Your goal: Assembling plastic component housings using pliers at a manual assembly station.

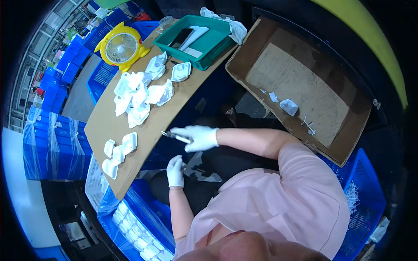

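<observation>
My right hand, in a white glove, is wrapped round a pair of small hand nippers with pale handles. Their metal tips point left, just over the edge of the brown tabletop. Below it, my left hand, also gloved in white, is closed with bent fingers in front of my lap; whatever it may hold is hidden. On the tabletop lie a heap of white moulded plastic parts and, nearer my left hand, a short row of similar white parts.
A yellow fan and a green tray with a phone stand at the far end. To the right, an open cardboard box holds white scraps. A blue crate of white sprue bits and a lined bin of white parts flank me.
</observation>
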Tool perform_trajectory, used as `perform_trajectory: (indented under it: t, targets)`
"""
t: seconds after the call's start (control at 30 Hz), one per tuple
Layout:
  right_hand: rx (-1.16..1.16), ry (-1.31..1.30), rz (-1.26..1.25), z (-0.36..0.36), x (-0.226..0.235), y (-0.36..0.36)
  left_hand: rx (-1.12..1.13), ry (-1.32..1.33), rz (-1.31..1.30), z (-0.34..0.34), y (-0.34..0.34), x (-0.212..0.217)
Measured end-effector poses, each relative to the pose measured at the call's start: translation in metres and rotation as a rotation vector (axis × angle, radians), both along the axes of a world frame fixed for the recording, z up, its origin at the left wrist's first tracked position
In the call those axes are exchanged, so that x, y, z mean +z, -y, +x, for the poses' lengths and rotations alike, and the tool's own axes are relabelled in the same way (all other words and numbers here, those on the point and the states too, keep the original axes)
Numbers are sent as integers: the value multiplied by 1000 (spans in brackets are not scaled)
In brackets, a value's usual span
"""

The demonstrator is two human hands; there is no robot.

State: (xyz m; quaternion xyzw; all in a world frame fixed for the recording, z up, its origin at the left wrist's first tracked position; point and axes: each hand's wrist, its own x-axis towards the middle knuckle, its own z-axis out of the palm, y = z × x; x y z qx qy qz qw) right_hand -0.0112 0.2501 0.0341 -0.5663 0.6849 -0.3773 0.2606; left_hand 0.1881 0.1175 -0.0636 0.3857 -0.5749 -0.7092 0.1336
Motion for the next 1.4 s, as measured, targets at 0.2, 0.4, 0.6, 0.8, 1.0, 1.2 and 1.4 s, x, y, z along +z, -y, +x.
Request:
perform_trajectory:
  t: [0.2, 0.4, 0.6, 0.8, 1.0, 1.2, 1.4]
  targets:
    - [-69, -693, 52, -33, 28, 74, -219, 141, -108, -10, -8, -6]
    - [-64, -680, 228, -36, 11, 125, -286, 140, -239, -9, -13, -16]
    - [75, -775, 143, -57, -2, 155, -338, 208, -216, -8, -13, -13]
    - [-16, -1030, -148, -75, -4, 159, -367, 231, -254, -14, -15, -16]
    - [-150, -784, -815, -49, 22, 47, -383, 241, -315, -11, -14, -15]
    - [-962, -522, -403, -121, 11, -156, -494, 293, -437, -13, -12, -27]
    - [-1253, -408, 1178, -152, -62, -344, -802, 423, -707, -21, -26, -28]
